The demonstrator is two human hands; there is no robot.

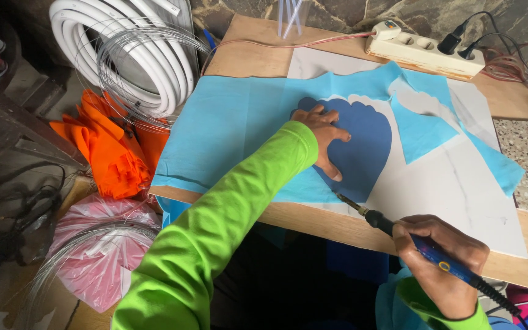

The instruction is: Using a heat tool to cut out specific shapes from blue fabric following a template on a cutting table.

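A dark blue shell-shaped pattern lies flat on the light blue cloth. A blue-handled hot tool slants across, its thin tip seemingly touching the cloth at the pattern's bottom edge.

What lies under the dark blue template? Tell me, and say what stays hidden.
Under the dark blue template lies light blue fabric, spread on a white board. The left hand presses the template down. The fabric beneath it is covered.

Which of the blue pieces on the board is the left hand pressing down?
The dark blue scalloped piece: the left hand lies flat on it. The light blue fabric sheets are paler and lie around it.
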